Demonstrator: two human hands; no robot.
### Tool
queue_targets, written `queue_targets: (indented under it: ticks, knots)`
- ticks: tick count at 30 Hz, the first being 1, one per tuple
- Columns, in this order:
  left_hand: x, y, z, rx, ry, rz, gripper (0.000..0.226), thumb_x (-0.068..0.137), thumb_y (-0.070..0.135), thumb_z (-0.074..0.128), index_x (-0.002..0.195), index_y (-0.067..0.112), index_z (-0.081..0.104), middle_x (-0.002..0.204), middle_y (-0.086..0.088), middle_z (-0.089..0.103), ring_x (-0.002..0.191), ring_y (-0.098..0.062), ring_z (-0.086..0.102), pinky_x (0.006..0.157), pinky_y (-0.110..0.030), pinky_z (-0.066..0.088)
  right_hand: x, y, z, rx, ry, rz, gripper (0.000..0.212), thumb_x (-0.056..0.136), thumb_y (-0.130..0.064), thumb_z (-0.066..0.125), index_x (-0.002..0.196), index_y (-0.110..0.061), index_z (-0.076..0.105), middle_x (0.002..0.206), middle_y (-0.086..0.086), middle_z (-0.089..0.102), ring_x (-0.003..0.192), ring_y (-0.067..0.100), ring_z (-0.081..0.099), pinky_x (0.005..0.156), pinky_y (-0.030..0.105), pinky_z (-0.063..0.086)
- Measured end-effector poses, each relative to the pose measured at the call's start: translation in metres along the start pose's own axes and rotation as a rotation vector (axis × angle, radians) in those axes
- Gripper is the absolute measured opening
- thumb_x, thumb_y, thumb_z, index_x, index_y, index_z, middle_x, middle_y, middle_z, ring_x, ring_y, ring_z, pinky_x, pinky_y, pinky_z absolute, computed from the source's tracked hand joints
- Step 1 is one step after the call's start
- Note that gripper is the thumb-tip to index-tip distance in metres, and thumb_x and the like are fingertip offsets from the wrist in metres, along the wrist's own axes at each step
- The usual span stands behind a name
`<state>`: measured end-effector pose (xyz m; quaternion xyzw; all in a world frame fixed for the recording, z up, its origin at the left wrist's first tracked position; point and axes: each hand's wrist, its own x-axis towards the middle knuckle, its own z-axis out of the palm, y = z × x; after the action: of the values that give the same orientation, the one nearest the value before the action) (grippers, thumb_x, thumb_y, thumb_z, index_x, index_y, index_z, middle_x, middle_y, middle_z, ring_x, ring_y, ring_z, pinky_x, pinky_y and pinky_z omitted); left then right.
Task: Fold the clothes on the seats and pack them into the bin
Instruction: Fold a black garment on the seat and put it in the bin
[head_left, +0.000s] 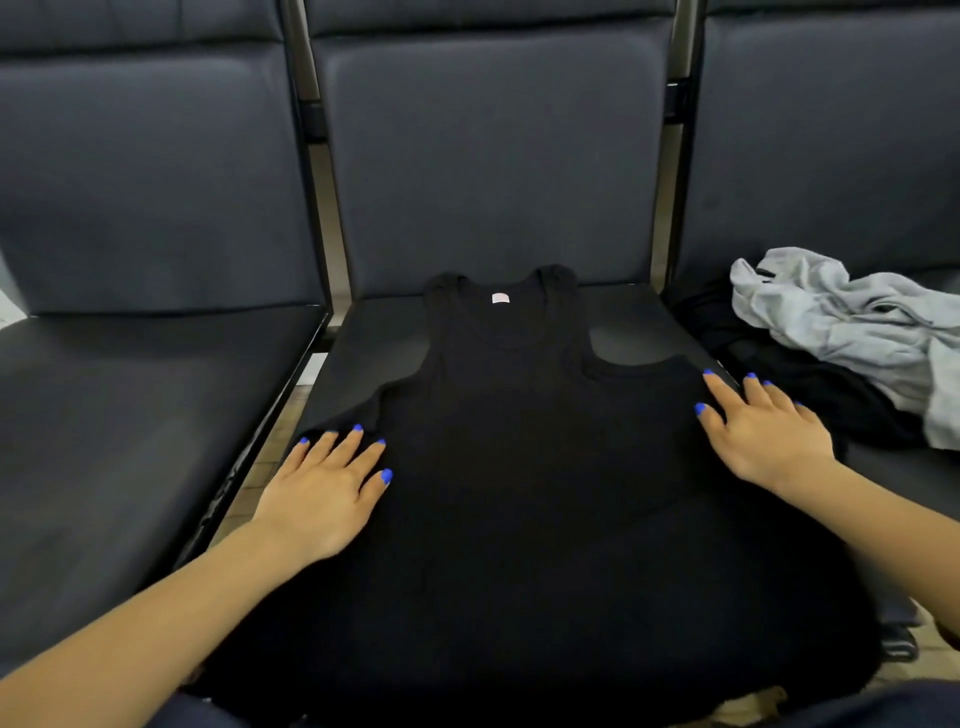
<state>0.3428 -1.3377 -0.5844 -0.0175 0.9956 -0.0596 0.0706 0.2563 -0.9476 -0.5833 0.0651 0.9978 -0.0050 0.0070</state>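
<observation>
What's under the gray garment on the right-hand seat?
A crumpled black garment lies partly under the gray garment, on the right seat. How far it extends underneath is covered.

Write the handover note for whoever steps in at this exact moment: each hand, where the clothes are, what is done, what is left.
Left hand: open, flat on the left edge of the black tank top.
Right hand: open, flat on its right edge.
The tank top lies spread, neck away from you, on the middle seat, not yet folded.
On the right seat: a crumpled grey garment on top of a black garment, both unfolded.
The bin is not in view.
Done: top laid out flat.
Left: fold all three, pack them.
</observation>
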Motion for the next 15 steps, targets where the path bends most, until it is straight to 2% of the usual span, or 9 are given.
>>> queue_targets:
  ticks: [5, 9, 11, 12, 15]
  knots:
    - [0.024, -0.013, -0.006, -0.031, -0.011, -0.234, 0.055, 0.101, 0.05, 0.016, 0.152, 0.03, 0.013, 0.161, -0.001, 0.005, 0.147, -0.026, 0.004, 0.118, -0.044, 0.006, -0.01, 0.003, -0.003, -0.025, 0.035, -0.051, 0.06, 0.1, -0.048, 0.025, 0.153, -0.025, 0.012, 0.157, 0.012, 0.02, 0.146, 0.026, 0.017, 0.115, 0.041, 0.02]
    - [0.019, -0.032, -0.009, -0.174, -0.01, -0.383, 0.059, 0.101, 0.047, 0.017, 0.153, 0.02, 0.012, 0.161, -0.005, 0.005, 0.147, -0.028, 0.006, 0.118, -0.047, 0.009, -0.036, 0.006, -0.006, -0.008, 0.019, -0.262, 0.06, 0.1, -0.046, 0.028, 0.153, -0.026, 0.01, 0.16, 0.002, 0.011, 0.148, 0.016, 0.007, 0.117, 0.034, 0.011]
    - [0.012, -0.029, -0.011, -0.147, 0.046, -0.332, 0.057, 0.102, 0.044, 0.018, 0.153, 0.018, 0.012, 0.161, -0.004, 0.005, 0.147, -0.026, 0.005, 0.118, -0.047, 0.007, -0.057, 0.009, -0.009, 0.004, -0.029, -0.37, 0.062, 0.098, -0.056, 0.022, 0.152, -0.032, 0.004, 0.16, -0.007, 0.002, 0.147, 0.009, -0.001, 0.117, 0.029, 0.004]
    - [0.008, -0.024, -0.011, -0.114, 0.081, -0.264, 0.056, 0.102, 0.043, 0.019, 0.153, 0.02, 0.012, 0.161, -0.003, 0.005, 0.148, -0.024, 0.004, 0.118, -0.046, 0.005, -0.07, 0.012, -0.011, 0.002, -0.058, -0.415, 0.066, 0.092, -0.066, 0.011, 0.149, -0.036, -0.002, 0.157, -0.014, -0.005, 0.144, 0.003, -0.007, 0.116, 0.026, -0.001]
    - [-0.005, -0.001, -0.011, -0.06, 0.112, -0.011, 0.052, 0.102, 0.043, 0.018, 0.152, 0.029, 0.011, 0.161, 0.004, 0.003, 0.148, -0.017, -0.002, 0.118, -0.041, -0.002, -0.103, 0.028, -0.011, -0.033, -0.163, -0.498, 0.092, 0.055, -0.082, -0.029, 0.138, -0.043, -0.017, 0.144, -0.024, -0.02, 0.136, -0.004, -0.022, 0.111, 0.022, -0.015]
